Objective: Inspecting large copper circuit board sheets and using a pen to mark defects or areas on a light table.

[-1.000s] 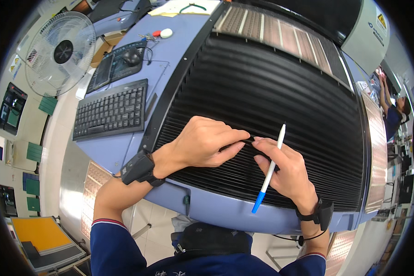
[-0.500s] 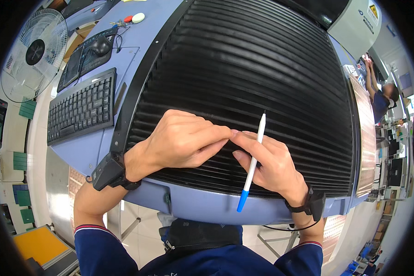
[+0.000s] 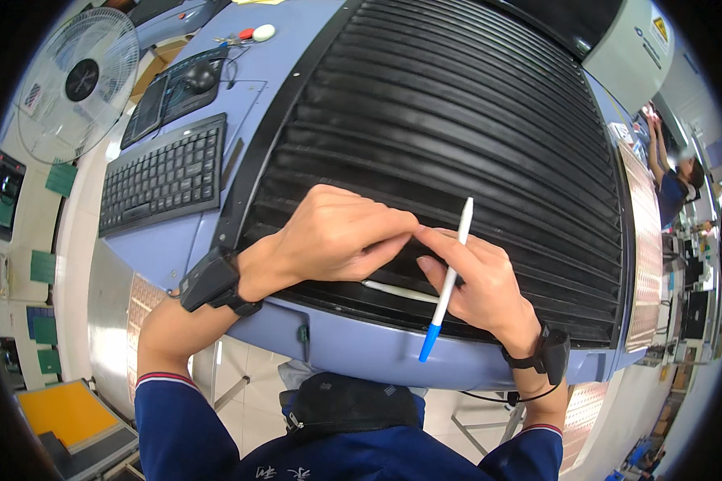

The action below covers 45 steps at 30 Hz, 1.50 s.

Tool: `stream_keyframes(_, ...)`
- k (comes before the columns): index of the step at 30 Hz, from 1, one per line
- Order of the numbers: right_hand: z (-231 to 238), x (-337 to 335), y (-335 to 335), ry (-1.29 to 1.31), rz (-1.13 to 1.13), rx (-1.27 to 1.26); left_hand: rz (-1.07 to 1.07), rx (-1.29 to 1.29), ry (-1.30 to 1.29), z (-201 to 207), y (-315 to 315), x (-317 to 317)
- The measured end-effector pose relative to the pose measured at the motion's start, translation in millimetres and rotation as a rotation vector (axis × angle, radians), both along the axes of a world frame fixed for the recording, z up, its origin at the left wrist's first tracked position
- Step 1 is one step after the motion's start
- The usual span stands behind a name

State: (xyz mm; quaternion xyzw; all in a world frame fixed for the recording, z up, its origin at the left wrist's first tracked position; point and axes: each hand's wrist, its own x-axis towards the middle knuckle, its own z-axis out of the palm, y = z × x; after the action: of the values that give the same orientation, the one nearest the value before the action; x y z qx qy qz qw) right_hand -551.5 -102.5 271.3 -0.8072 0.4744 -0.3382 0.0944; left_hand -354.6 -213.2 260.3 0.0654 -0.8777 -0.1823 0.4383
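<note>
A white pen (image 3: 450, 276) with a blue end slants across my right hand (image 3: 485, 289), held among the fingers, its blue end toward me. My left hand (image 3: 345, 235) is closed in a pinch, palm down. Its fingertips meet the right index fingertip; anything between them is too small or hidden to make out. Both hands are over a black ribbed cover (image 3: 425, 136), close to its near edge. Below the hands a slim white stick (image 3: 397, 290) lies on the cover, its right end passing behind the pen.
Left of the cover, a black keyboard (image 3: 164, 174) and a mouse (image 3: 200, 77) rest on the blue-grey surface (image 3: 253, 56). A fan (image 3: 80, 80) stands beyond them. Copper-coloured panels (image 3: 643, 240) are at the right. Another person (image 3: 678, 188) works farther off.
The view has shifted, so the surroundings sit farther right. The slim white stick now shows on the cover beneath my hands. Both hands keep nearly the same pose, fingertips together.
</note>
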Motion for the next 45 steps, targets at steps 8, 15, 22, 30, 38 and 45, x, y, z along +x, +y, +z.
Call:
stream_keyframes(8,2,6,2,0.035,-0.050,-0.008,-0.012,-0.049,0.027,-8,-1,3)
stream_keyframes(15,-11,13,-2,-0.042,-0.197,0.102,0.105,-0.094,0.002,-26,3,-2)
stream_keyframes(22,-11,11,-4,-0.066,-0.211,0.091,0.075,-0.074,-0.067,-21,3,-2)
stream_keyframes(30,-12,4,1,-0.022,-0.210,0.068,0.062,-0.076,-0.005,-25,10,-9)
stream_keyframes(38,-10,3,1,-0.087,-0.205,0.154,0.105,-0.114,-0.080,-17,5,-8)
stream_keyframes(45,-8,7,0,-0.062,-0.179,0.119,0.105,-0.139,-0.064,-21,4,-4)
